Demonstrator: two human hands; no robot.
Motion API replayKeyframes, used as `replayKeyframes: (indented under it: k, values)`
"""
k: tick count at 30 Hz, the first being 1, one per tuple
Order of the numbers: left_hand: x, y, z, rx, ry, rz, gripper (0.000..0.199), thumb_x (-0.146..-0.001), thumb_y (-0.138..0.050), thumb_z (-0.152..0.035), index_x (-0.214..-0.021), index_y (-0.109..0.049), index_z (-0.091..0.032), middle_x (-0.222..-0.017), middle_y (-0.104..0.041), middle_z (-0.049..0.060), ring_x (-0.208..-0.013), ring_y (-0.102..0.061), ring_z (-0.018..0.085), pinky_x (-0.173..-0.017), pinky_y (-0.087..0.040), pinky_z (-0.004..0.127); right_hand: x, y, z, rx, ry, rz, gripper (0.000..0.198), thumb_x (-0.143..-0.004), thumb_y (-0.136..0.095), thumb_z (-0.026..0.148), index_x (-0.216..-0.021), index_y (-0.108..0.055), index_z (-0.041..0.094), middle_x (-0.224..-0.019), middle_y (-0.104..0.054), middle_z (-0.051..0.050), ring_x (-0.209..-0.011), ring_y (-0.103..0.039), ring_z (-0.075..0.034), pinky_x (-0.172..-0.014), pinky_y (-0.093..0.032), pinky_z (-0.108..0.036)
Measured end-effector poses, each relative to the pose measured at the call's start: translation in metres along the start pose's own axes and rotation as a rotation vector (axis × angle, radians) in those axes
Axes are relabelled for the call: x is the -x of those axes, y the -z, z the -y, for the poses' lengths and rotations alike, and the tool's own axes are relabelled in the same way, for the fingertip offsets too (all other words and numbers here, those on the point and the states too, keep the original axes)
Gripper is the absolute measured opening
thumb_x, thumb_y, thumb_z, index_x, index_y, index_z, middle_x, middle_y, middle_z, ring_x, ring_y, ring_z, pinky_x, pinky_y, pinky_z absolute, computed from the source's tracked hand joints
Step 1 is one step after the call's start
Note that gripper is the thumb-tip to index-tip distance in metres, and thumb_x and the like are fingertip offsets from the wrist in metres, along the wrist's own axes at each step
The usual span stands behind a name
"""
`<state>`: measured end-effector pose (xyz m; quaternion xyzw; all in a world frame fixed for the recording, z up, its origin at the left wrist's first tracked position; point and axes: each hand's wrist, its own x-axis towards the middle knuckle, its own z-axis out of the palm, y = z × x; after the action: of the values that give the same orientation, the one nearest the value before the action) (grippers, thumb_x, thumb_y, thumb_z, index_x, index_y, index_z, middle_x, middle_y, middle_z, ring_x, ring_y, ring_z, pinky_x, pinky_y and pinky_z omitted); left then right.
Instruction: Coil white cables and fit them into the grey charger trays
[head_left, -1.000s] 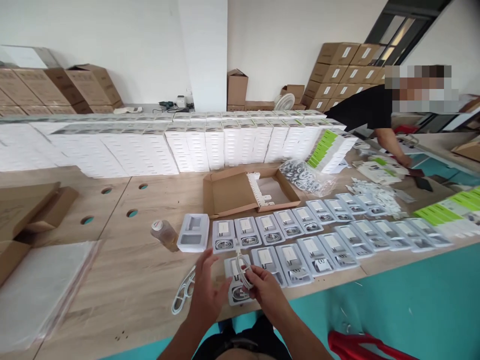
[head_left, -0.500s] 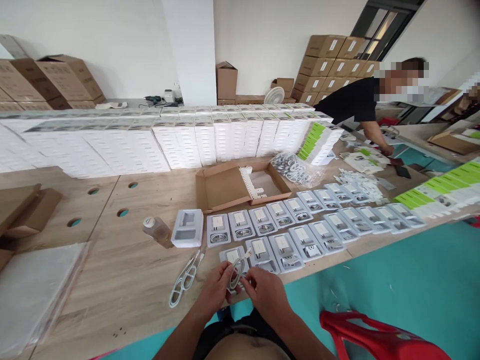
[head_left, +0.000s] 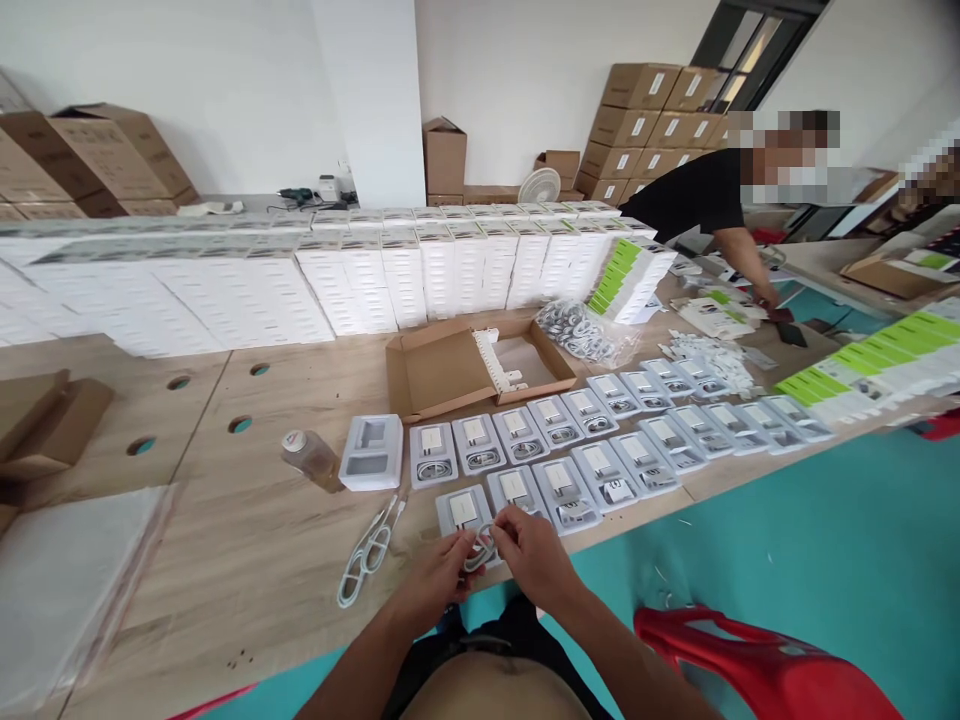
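Note:
A coiled white charging cable [head_left: 480, 552] is pinched between my two hands, above the nearest trays at the table's front edge. My left hand [head_left: 442, 575] is closed on the coil's left side. With bent fingers, my right hand [head_left: 525, 548] grips its upper right side. Just beyond lies a plastic tray [head_left: 463, 508] with a white charger in it; my hands partly cover its lower part. To the left, another looped white cable [head_left: 369, 555] rests on the wood. A stack of empty trays [head_left: 371, 452] stands behind it.
Two rows of trays with chargers run right, several of them with cables [head_left: 480, 458]. An open cardboard box [head_left: 431, 375], a bag of cables [head_left: 581, 330] and a bottle [head_left: 309, 458] stand behind. White boxes [head_left: 360, 290] form a wall. A red stool [head_left: 750, 660] is right; a co-worker [head_left: 690, 195] leans beyond.
My right hand has moved up along the coil, and the cable's plug end that stuck up no longer shows clearly. The view has shifted slightly.

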<state>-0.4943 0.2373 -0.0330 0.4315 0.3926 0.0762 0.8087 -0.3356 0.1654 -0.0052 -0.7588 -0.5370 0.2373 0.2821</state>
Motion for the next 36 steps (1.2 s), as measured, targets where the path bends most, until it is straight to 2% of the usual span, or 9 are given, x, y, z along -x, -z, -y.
replayKeyframes:
  k: [6, 12, 15, 19, 22, 25, 29, 33, 36]
  values:
    - [-0.007, -0.002, 0.012, 0.174, 0.024, 0.084, 0.041, -0.084, -0.056, -0.057, -0.089, -0.059, -0.017, -0.077, -0.052, 0.000, -0.062, -0.047, 0.009, -0.049, -0.030, 0.020, -0.001, -0.011, 0.001, -0.283, -0.034, -0.051, 0.021, -0.091, -0.047, 0.036, -0.079, -0.056, 0.022, -0.065, -0.062, 0.000, -0.059, -0.057, -0.015, -0.058, -0.039, -0.026]
    - [-0.008, -0.003, 0.004, 0.405, 0.005, 0.206, 0.037, -0.084, -0.061, -0.050, -0.089, -0.060, -0.013, -0.079, -0.053, 0.002, -0.063, -0.046, 0.007, -0.048, -0.025, 0.017, -0.001, -0.031, -0.006, -0.909, -0.352, 0.036, 0.031, -0.082, -0.060, 0.049, -0.082, -0.054, 0.019, -0.066, -0.066, -0.002, -0.054, -0.062, -0.017, -0.047, -0.043, -0.025]
    - [-0.008, -0.003, -0.004, 0.408, 0.000, 0.204, 0.036, -0.083, -0.064, -0.047, -0.085, -0.062, -0.011, -0.074, -0.053, 0.002, -0.063, -0.044, 0.008, -0.048, -0.025, 0.018, -0.001, -0.031, -0.004, -1.069, -0.425, 0.037, 0.036, -0.078, -0.065, 0.051, -0.079, -0.054, 0.017, -0.065, -0.066, -0.002, -0.051, -0.061, -0.015, -0.046, -0.040, -0.023]
    - [-0.007, -0.005, -0.014, 0.416, -0.010, 0.236, 0.035, -0.084, -0.064, -0.044, -0.082, -0.063, -0.010, -0.073, -0.053, 0.004, -0.064, -0.044, 0.008, -0.049, -0.025, 0.018, 0.000, -0.025, 0.000, -0.956, -0.334, -0.043, 0.033, -0.081, -0.064, 0.050, -0.081, -0.056, 0.018, -0.065, -0.066, -0.002, -0.052, -0.062, -0.016, -0.048, -0.042, -0.024]
    - [-0.006, -0.005, -0.017, 0.447, 0.001, 0.256, 0.035, -0.082, -0.067, -0.045, -0.081, -0.064, -0.010, -0.072, -0.052, 0.004, -0.064, -0.044, 0.009, -0.049, -0.025, 0.018, 0.000, -0.025, -0.001, -0.904, -0.318, 0.016, 0.031, -0.085, -0.057, 0.049, -0.080, -0.056, 0.019, -0.064, -0.066, -0.002, -0.051, -0.061, -0.016, -0.046, -0.041, -0.024]
    - [-0.009, -0.001, -0.012, 0.398, 0.006, 0.205, 0.033, -0.077, -0.073, -0.042, -0.085, -0.065, -0.011, -0.070, -0.050, 0.000, -0.060, -0.040, 0.007, -0.049, -0.024, 0.018, -0.002, -0.028, -0.007, -0.592, -0.224, 0.029, 0.025, -0.088, -0.054, 0.040, -0.075, -0.060, 0.019, -0.063, -0.063, -0.001, -0.054, -0.059, -0.016, -0.050, -0.041, -0.025]
    - [-0.018, 0.011, -0.004, 0.161, -0.077, 0.059, 0.040, -0.076, -0.073, -0.040, -0.104, -0.062, -0.014, -0.064, -0.045, -0.005, -0.056, -0.037, 0.007, -0.051, -0.027, 0.019, -0.003, -0.019, -0.013, 0.001, 0.050, -0.167, 0.012, -0.086, -0.055, 0.023, -0.077, -0.063, 0.020, -0.078, -0.061, -0.003, -0.075, -0.059, -0.019, -0.068, -0.044, -0.030]
    - [-0.015, 0.020, -0.010, -0.223, -0.305, -0.154, 0.039, -0.079, -0.069, -0.032, -0.113, -0.057, -0.019, -0.085, -0.061, 0.000, -0.075, -0.054, 0.013, -0.072, -0.044, 0.026, -0.005, 0.003, -0.012, 0.149, 0.246, -0.291, 0.011, -0.089, -0.051, 0.021, -0.093, -0.061, 0.019, -0.105, -0.059, -0.011, -0.103, -0.056, -0.025, -0.087, -0.045, -0.039]
    - [-0.007, 0.017, -0.020, -0.378, -0.403, -0.137, 0.034, -0.082, -0.063, -0.025, -0.114, -0.054, -0.023, -0.097, -0.063, 0.001, -0.086, -0.057, 0.016, -0.081, -0.046, 0.030, -0.010, 0.014, -0.013, 0.224, 0.333, -0.246, 0.026, -0.091, -0.051, 0.025, -0.116, -0.057, 0.020, -0.131, -0.051, -0.013, -0.123, -0.045, -0.030, -0.099, -0.039, -0.046]
